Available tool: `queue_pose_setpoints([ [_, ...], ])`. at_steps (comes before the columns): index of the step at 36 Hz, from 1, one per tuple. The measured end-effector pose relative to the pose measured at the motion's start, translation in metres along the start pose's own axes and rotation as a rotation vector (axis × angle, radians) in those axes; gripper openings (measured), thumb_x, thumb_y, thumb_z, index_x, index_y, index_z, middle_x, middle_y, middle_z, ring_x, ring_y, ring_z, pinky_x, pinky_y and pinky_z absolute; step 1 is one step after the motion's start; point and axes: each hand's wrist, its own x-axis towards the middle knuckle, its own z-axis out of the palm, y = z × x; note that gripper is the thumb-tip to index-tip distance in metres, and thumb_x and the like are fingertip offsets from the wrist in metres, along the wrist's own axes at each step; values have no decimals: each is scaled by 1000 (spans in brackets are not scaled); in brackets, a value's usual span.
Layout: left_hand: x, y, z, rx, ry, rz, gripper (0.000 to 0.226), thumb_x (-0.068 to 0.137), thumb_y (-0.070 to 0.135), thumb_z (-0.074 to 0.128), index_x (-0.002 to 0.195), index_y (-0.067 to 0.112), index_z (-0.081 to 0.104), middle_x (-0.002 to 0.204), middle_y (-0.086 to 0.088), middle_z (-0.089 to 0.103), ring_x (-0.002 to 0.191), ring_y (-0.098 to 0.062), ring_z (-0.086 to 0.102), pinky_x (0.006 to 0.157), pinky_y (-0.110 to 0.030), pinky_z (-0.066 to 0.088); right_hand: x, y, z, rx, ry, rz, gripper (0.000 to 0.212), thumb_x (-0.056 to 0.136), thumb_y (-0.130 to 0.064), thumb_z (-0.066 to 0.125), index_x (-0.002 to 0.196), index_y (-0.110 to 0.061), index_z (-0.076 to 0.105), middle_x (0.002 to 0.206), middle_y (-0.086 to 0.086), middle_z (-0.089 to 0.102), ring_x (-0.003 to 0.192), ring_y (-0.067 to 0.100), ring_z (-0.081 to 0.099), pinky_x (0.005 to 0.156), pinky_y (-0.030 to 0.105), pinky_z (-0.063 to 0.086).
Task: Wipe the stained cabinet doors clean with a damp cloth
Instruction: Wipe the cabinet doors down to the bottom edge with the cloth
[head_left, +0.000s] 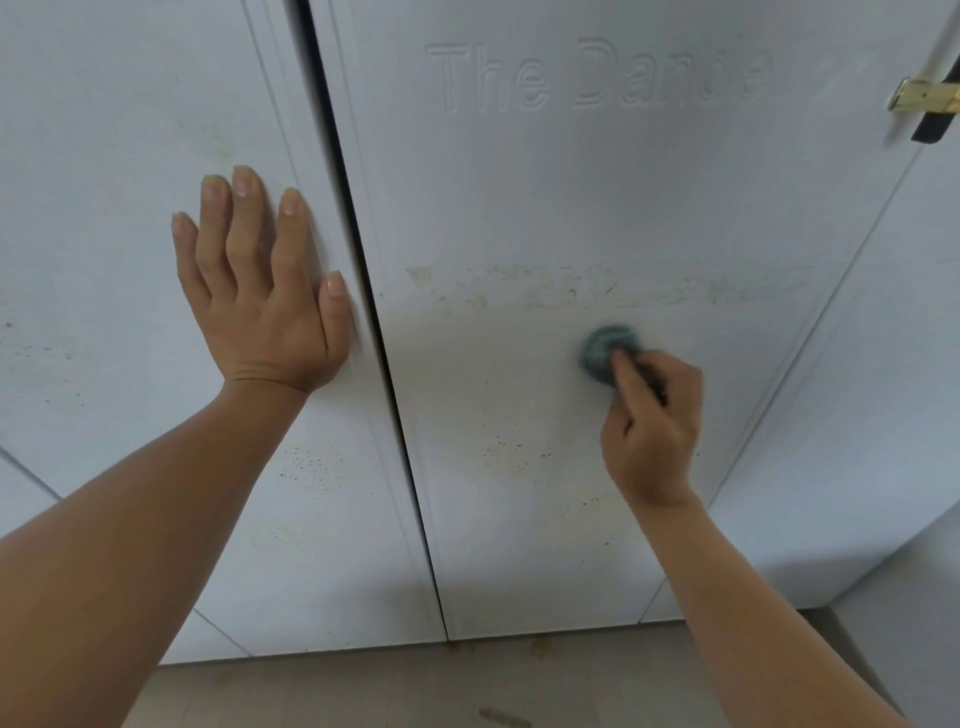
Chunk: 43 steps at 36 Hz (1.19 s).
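Pressing against the right cabinet door (597, 208), a balled teal cloth (605, 351) sits just below a band of yellowish stains (597, 285), pinched in curled fingers of the right hand (652, 421). Left hand (260, 291) lies flat, fingers straight, on the left cabinet door (130, 156) beside the gap. Brass hinge (924, 96) upper right.

A beige tiled floor (322, 691) fills the bottom of the frame, marked by a small brown spot (540, 647) and a thin grey-brown sliver (503, 717) lying loose. At far right stands a plain white side panel (893, 415). Above it, a shiny brass metal fitting (924, 96) crosses a black strap (935, 123). The light is soft and even.
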Motion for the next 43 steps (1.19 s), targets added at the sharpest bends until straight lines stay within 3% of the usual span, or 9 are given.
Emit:
queue_pose_setpoints([
  [4,0,0,-1,3,-10,-6,63,101,35,40,157,7,37,155,-28,42,148,-45,30,125,-56,20,8,-12,8,13,187,261,28,96,15,54,116,7,71,103,22,59,88,40,61,68,40,53],
  [9,0,0,-1,-3,-24,-15,63,101,35,40,157,7,36,155,-28,41,148,-45,30,125,-57,20,-9,-28,14,47,-83,-42,25,92,14,63,112,6,73,102,21,63,88,40,59,75,42,52],
  [15,1,0,-2,-8,-35,-18,63,99,34,42,156,7,37,155,-28,42,147,-45,31,124,-58,22,12,-28,15,62,113,181,24,98,10,55,117,7,70,103,18,58,87,39,59,71,37,52],
  [20,1,1,-3,-10,-40,-24,63,100,34,42,156,7,37,155,-28,42,147,-45,32,124,-57,21,-14,-32,17,42,-193,-108,28,89,15,65,113,4,73,99,20,65,86,38,58,73,41,51],
  [22,1,1,-3,-9,-39,-21,63,100,34,41,157,7,37,155,-28,42,146,-45,33,123,-59,23,-12,-29,14,44,-237,-135,28,88,15,66,112,3,74,98,20,66,86,38,59,72,41,52],
  [28,1,1,-3,-9,-43,-21,63,100,34,41,156,8,36,154,-29,43,146,-45,33,125,-57,20,4,-50,21,96,57,201,25,97,9,56,116,6,71,102,20,59,89,37,59,76,33,51],
  [33,1,1,-3,-9,-42,-18,62,100,34,41,156,7,36,154,-29,43,146,-45,33,124,-57,21,-9,-58,29,95,-164,-93,25,90,13,64,112,4,74,99,21,67,87,38,60,77,37,51],
  [39,1,1,-3,-20,-51,-15,62,100,35,40,155,7,38,153,-28,43,145,-46,33,123,-60,24,-2,-65,33,151,80,231,26,97,9,55,119,7,69,108,15,55,89,37,60,73,37,53],
  [43,1,0,-3,-24,-48,-11,62,100,36,40,155,7,38,154,-27,42,146,-46,33,122,-60,25,-8,-68,35,109,-170,-70,28,90,14,60,112,3,74,99,22,65,86,39,60,72,43,52],
])
